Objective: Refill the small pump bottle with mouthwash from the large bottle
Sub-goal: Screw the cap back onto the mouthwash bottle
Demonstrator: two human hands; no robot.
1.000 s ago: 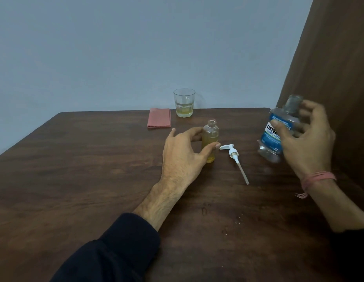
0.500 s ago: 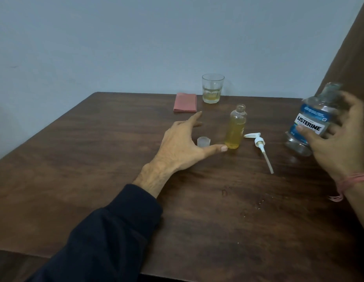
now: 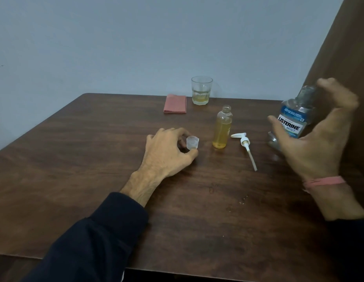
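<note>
— While the left hand (image 3: 166, 153) rests on the dark brown wooden table (image 3: 75, 159), what is it doing?

— Its thumb and curled fingers pinch a small translucent plastic cap (image 3: 192, 142) that stands on the wood at the fingertips, mouth up.

— And the small clear pump bottle (image 3: 222, 128)?

— Just to the right of that hand, upright and apart from it, neck open, amber-yellow liquid filling most of it. Beyond the bottle, still further from the left hand, lies the white plastic pump head (image 3: 244, 146), its long dip tube pointing back toward the person.

— What about the right hand (image 3: 315, 139)?

— Spread wide, fingers loosely curved, around the large clear mouthwash bottle with a blue-and-white label (image 3: 292, 123). The thumb crosses in front of the label's lower left; the fingers arch above the uncapped neck. The hand is blurred, so whether it truly touches the bottle I cannot tell. The bottle leans, neck tipped to the right.

— Anything further out?

— Ahead of the left hand, near the table's far edge, a folded pink cloth (image 3: 175, 104) lies flat, and just to its right stands a clear drinking glass (image 3: 201, 90) with a little yellowish liquid. A pink band (image 3: 324, 182) circles the right wrist.
</note>
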